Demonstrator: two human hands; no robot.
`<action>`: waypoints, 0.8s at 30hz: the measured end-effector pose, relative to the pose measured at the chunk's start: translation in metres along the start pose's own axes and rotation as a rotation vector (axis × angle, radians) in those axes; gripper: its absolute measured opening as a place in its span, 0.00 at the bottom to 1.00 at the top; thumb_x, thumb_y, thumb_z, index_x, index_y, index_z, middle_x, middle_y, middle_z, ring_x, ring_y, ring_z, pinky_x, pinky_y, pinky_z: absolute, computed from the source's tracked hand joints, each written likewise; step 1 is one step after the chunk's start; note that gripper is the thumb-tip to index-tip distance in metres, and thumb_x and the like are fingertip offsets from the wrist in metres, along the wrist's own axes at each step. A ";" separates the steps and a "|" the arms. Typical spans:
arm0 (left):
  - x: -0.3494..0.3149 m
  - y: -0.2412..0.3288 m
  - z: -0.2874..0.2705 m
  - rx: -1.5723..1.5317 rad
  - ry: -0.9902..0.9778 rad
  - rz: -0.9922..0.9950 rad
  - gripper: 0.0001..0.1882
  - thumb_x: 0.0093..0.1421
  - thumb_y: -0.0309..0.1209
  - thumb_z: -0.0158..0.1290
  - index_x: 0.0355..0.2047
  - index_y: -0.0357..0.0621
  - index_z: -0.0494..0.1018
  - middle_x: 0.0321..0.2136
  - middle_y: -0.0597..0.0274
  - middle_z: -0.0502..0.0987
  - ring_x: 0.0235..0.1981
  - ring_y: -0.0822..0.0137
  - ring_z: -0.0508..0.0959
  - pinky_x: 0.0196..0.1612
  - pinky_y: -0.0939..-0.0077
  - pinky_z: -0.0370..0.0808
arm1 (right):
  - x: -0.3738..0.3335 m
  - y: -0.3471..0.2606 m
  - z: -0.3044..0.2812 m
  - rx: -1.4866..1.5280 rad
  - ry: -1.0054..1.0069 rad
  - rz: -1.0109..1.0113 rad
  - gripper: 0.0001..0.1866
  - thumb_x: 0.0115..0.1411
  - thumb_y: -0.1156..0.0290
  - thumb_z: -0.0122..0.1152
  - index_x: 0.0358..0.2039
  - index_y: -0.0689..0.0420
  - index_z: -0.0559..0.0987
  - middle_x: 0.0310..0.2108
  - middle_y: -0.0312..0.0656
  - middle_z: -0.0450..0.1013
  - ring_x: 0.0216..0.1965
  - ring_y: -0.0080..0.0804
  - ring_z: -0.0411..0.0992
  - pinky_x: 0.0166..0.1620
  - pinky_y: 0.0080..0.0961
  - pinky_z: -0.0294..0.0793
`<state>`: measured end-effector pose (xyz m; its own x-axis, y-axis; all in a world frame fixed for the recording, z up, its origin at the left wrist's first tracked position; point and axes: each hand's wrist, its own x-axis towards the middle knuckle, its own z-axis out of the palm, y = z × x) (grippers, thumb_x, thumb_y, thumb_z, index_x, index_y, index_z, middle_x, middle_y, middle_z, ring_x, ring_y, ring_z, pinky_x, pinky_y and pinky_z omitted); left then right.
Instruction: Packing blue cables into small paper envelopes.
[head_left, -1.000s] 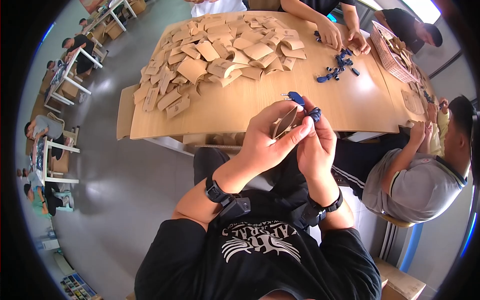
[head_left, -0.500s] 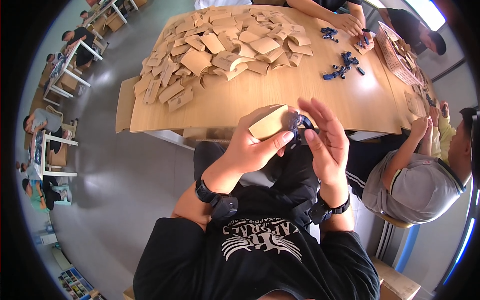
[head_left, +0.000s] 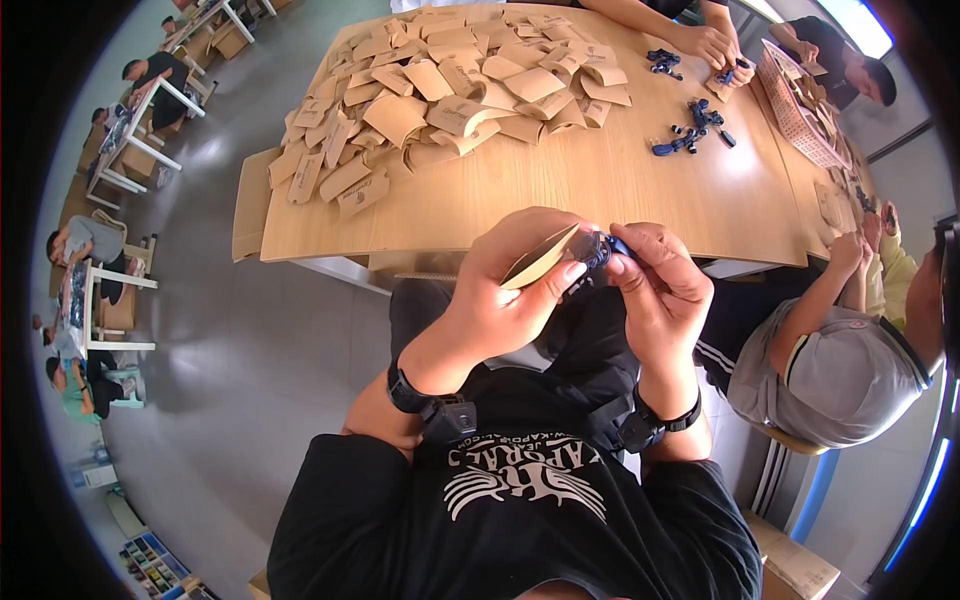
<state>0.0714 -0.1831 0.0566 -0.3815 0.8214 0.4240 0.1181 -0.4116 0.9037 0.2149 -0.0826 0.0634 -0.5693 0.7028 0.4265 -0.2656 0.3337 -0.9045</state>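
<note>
The left hand (head_left: 500, 295) gripped a brown paper sleeve (head_left: 540, 258) while the right hand (head_left: 660, 290) pinched a small blue part (head_left: 603, 247) at its mouth, just off the bench's (head_left: 600, 190) near edge.

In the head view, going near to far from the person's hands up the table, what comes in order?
Left hand and right hand holding a brown paper sleeve and small blue part → bare table → pile of brown sleeves.

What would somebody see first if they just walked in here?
Probably the big heap of tan folded cardboard sleeves piled on the far left part of the long wooden table. Closer, at the table's near edge, the left hand and right hand hold one tan cardboard sleeve and a small dark blue part together.
</note>
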 end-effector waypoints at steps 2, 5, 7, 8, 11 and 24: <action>0.002 -0.003 0.000 0.127 0.015 0.056 0.12 0.61 0.20 0.55 0.46 0.37 0.73 0.38 0.60 0.78 0.34 0.73 0.78 0.38 0.79 0.76 | 0.000 -0.001 0.005 0.063 0.004 0.010 0.12 0.55 0.89 0.62 0.41 0.69 0.79 0.39 0.45 0.75 0.40 0.26 0.74 0.43 0.19 0.75; 0.002 -0.005 0.002 0.095 0.052 0.132 0.11 0.60 0.19 0.55 0.44 0.36 0.74 0.36 0.60 0.79 0.37 0.72 0.79 0.43 0.78 0.75 | -0.003 0.000 0.007 0.154 0.006 0.039 0.12 0.53 0.91 0.63 0.38 0.70 0.77 0.41 0.47 0.74 0.42 0.28 0.75 0.45 0.21 0.77; 0.001 -0.002 0.002 -0.006 0.024 0.066 0.10 0.60 0.19 0.55 0.43 0.36 0.75 0.36 0.60 0.79 0.37 0.73 0.78 0.42 0.79 0.75 | -0.004 0.001 0.006 0.183 0.006 0.058 0.11 0.52 0.91 0.64 0.37 0.71 0.76 0.43 0.49 0.74 0.42 0.29 0.75 0.45 0.23 0.78; 0.001 -0.002 0.001 -0.005 0.024 0.065 0.10 0.60 0.19 0.55 0.43 0.36 0.75 0.36 0.60 0.79 0.37 0.73 0.78 0.42 0.79 0.75 | -0.004 0.001 0.006 0.155 0.006 0.042 0.11 0.51 0.91 0.64 0.36 0.71 0.76 0.42 0.48 0.74 0.42 0.29 0.75 0.45 0.23 0.78; 0.003 -0.002 -0.002 -0.018 -0.052 0.039 0.10 0.61 0.19 0.55 0.43 0.36 0.75 0.35 0.60 0.80 0.37 0.73 0.78 0.42 0.79 0.75 | -0.005 0.004 0.003 0.046 0.001 -0.023 0.12 0.50 0.90 0.66 0.36 0.69 0.76 0.41 0.48 0.75 0.41 0.31 0.76 0.44 0.24 0.79; 0.003 -0.006 0.000 0.076 -0.046 0.107 0.17 0.56 0.27 0.63 0.45 0.36 0.74 0.40 0.59 0.79 0.35 0.69 0.79 0.39 0.78 0.76 | -0.005 -0.007 -0.003 -0.247 -0.009 -0.162 0.16 0.48 0.89 0.65 0.39 0.66 0.77 0.36 0.46 0.77 0.37 0.33 0.77 0.43 0.22 0.75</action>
<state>0.0698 -0.1778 0.0523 -0.3212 0.7923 0.5188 0.2255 -0.4681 0.8544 0.2224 -0.0863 0.0673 -0.5418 0.6229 0.5642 -0.1564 0.5849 -0.7959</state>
